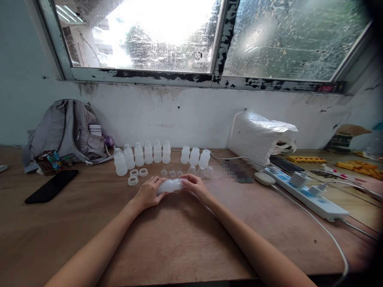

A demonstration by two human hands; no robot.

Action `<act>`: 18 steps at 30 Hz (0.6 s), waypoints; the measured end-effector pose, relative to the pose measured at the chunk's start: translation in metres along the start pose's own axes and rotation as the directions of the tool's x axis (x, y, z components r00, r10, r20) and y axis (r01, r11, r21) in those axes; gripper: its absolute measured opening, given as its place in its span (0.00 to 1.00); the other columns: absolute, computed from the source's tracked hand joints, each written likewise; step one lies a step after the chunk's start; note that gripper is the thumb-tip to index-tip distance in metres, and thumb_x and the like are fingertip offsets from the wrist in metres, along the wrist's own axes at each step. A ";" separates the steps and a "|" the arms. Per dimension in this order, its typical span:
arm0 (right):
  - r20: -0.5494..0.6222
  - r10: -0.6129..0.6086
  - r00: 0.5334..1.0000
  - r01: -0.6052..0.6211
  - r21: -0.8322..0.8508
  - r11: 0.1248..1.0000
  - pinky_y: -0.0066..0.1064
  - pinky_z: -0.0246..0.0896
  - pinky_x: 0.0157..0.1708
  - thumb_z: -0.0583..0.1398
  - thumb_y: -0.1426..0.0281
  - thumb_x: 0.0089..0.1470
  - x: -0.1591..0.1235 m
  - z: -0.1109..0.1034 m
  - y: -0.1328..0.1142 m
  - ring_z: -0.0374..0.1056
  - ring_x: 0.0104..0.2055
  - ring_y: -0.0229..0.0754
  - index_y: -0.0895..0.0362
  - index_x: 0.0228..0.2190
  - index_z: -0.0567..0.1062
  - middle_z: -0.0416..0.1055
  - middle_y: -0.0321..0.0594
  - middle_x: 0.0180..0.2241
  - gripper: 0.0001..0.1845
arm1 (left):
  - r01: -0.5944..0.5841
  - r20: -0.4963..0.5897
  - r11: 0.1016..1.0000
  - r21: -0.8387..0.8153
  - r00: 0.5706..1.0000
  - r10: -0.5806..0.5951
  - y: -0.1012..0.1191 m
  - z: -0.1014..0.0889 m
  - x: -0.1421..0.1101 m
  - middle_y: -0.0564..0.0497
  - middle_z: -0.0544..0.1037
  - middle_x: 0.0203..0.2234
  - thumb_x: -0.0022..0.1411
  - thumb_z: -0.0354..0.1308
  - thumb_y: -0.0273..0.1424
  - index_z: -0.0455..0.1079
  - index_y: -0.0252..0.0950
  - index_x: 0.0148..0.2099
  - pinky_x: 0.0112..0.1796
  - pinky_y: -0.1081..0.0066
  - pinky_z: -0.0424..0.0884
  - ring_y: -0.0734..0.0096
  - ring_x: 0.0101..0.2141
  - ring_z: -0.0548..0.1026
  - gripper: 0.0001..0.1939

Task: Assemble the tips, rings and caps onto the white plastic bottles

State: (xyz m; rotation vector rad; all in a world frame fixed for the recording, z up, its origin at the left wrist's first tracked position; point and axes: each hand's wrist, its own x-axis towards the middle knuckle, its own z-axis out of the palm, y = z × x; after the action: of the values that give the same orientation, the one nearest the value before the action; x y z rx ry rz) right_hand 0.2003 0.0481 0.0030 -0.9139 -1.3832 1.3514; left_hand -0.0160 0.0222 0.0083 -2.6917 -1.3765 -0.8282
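A translucent white baby bottle (pixel 168 186) lies sideways just above the table, its capped end pointing right. My left hand (pixel 149 192) is wrapped round its body. At the other end the fingers of my right hand (pixel 196 187) close on its clear cap (pixel 178 183). Behind my hands stand several capped bottles (pixel 139 154) in a row and three open bottles (pixel 194 156). Three clear teats (pixel 172 172) sit between the rows and my hands. Three white collar rings (pixel 133 180) lie to the left, and three clear caps (pixel 200 172) to the right.
A grey backpack (pixel 67 129), a small carton (pixel 48 162) and a black phone (pixel 52 186) are on the left. To the right are a white plastic bag (pixel 260 133), a power strip (pixel 314 197) with cables and yellow parts (pixel 359 167). Another person's hand (pixel 371 185) shows at the right edge.
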 end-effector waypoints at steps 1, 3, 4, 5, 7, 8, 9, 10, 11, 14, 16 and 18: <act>-0.003 0.004 1.000 -0.004 -0.008 1.000 0.33 0.63 0.33 0.63 0.63 0.38 0.000 0.000 0.000 0.65 0.31 0.38 0.57 0.32 0.73 0.69 0.36 0.28 0.16 | 0.001 -0.002 1.000 -0.003 1.000 -0.001 0.000 0.000 0.000 0.47 0.68 0.39 0.55 0.52 0.39 0.59 0.40 0.51 0.41 0.65 0.64 0.62 0.40 0.66 0.21; -0.010 0.009 1.000 -0.009 -0.013 1.000 0.33 0.64 0.32 0.63 0.62 0.39 0.000 0.000 0.001 0.64 0.30 0.38 0.58 0.32 0.73 0.68 0.36 0.27 0.16 | 0.004 -0.006 1.000 -0.006 1.000 -0.004 0.000 0.001 0.000 0.47 0.68 0.39 0.54 0.52 0.39 0.60 0.40 0.51 0.41 0.65 0.64 0.62 0.40 0.66 0.21; -0.012 0.010 1.000 -0.010 -0.014 1.000 0.33 0.64 0.32 0.63 0.62 0.39 0.000 0.000 0.001 0.64 0.30 0.38 0.58 0.32 0.73 0.68 0.36 0.27 0.16 | 0.004 -0.009 1.000 -0.008 1.000 -0.004 0.000 0.001 -0.001 0.47 0.68 0.39 0.54 0.52 0.39 0.60 0.40 0.51 0.41 0.65 0.64 0.62 0.40 0.66 0.22; -0.015 0.009 1.000 -0.009 -0.013 1.000 0.34 0.64 0.32 0.63 0.62 0.39 0.000 0.000 0.002 0.64 0.30 0.38 0.58 0.32 0.73 0.68 0.37 0.27 0.16 | 0.003 -0.011 1.000 -0.009 1.000 -0.003 -0.001 0.001 -0.001 0.47 0.68 0.39 0.54 0.52 0.39 0.60 0.40 0.51 0.41 0.65 0.64 0.62 0.40 0.66 0.22; -0.020 0.003 1.000 -0.003 -0.004 1.000 0.34 0.65 0.31 0.63 0.62 0.39 -0.001 0.001 0.003 0.64 0.30 0.38 0.58 0.31 0.73 0.68 0.37 0.27 0.16 | -0.004 -0.014 1.000 -0.013 1.000 0.004 -0.001 0.002 -0.001 0.47 0.68 0.39 0.54 0.52 0.39 0.60 0.40 0.52 0.41 0.65 0.65 0.62 0.40 0.66 0.23; -0.022 0.000 1.000 0.000 0.003 1.000 0.34 0.65 0.31 0.63 0.62 0.39 -0.001 0.002 0.003 0.64 0.30 0.38 0.59 0.31 0.73 0.68 0.38 0.27 0.16 | -0.008 -0.019 1.000 -0.016 1.000 0.008 -0.001 0.003 -0.001 0.47 0.69 0.39 0.54 0.53 0.40 0.60 0.40 0.52 0.41 0.65 0.65 0.62 0.40 0.67 0.23; -0.026 -0.003 1.000 0.004 0.011 1.000 0.34 0.65 0.31 0.63 0.62 0.39 -0.002 0.002 0.002 0.64 0.30 0.38 0.59 0.31 0.74 0.68 0.38 0.27 0.16 | -0.013 -0.028 1.000 -0.017 1.000 0.013 -0.001 0.004 -0.001 0.47 0.69 0.38 0.54 0.53 0.40 0.60 0.40 0.52 0.41 0.65 0.65 0.62 0.40 0.67 0.24; -0.033 -0.008 0.999 0.009 0.019 1.000 0.34 0.65 0.30 0.63 0.61 0.39 -0.003 0.003 0.001 0.64 0.30 0.38 0.59 0.30 0.74 0.68 0.38 0.27 0.16 | -0.018 -0.043 1.000 -0.016 0.999 0.018 -0.001 0.005 -0.001 0.47 0.69 0.38 0.54 0.53 0.40 0.60 0.39 0.52 0.41 0.66 0.65 0.62 0.40 0.67 0.24; -0.045 -0.015 0.999 0.016 0.023 1.000 0.33 0.65 0.30 0.63 0.61 0.39 -0.003 0.004 0.000 0.63 0.29 0.38 0.59 0.30 0.74 0.68 0.38 0.27 0.16 | -0.023 -0.064 1.000 -0.015 0.998 0.022 -0.001 0.006 -0.001 0.47 0.69 0.37 0.53 0.53 0.40 0.60 0.39 0.52 0.40 0.66 0.65 0.63 0.39 0.68 0.24; -0.066 -0.047 0.997 0.048 0.009 0.999 0.30 0.65 0.25 0.62 0.61 0.40 -0.006 0.007 -0.006 0.63 0.29 0.38 0.60 0.30 0.73 0.68 0.38 0.27 0.16 | -0.055 -0.147 0.998 -0.006 0.988 0.054 0.001 0.008 -0.002 0.46 0.70 0.34 0.53 0.53 0.41 0.62 0.37 0.50 0.38 0.68 0.67 0.65 0.36 0.69 0.23; -0.052 -0.057 0.997 0.056 -0.027 0.998 0.26 0.63 0.18 0.61 0.61 0.41 -0.007 0.008 -0.010 0.63 0.26 0.36 0.60 0.31 0.73 0.68 0.39 0.26 0.17 | -0.086 -0.207 0.996 0.010 0.974 0.086 0.003 0.010 -0.002 0.47 0.70 0.32 0.54 0.52 0.42 0.64 0.36 0.49 0.36 0.69 0.68 0.66 0.34 0.69 0.23; -0.032 -0.060 0.998 0.058 -0.073 0.996 0.23 0.57 0.12 0.60 0.60 0.42 -0.008 0.007 -0.014 0.62 0.22 0.35 0.61 0.31 0.72 0.67 0.38 0.23 0.17 | -0.112 -0.257 0.993 0.036 0.959 0.117 0.005 0.011 -0.003 0.46 0.70 0.31 0.54 0.52 0.43 0.64 0.35 0.48 0.35 0.70 0.68 0.67 0.33 0.69 0.23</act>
State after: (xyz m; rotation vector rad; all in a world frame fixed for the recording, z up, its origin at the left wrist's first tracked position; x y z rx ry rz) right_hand 0.1968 0.0371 0.0168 -0.9323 -1.4291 1.2433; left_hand -0.0088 0.0200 -0.0016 -2.5070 -1.1548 -1.0990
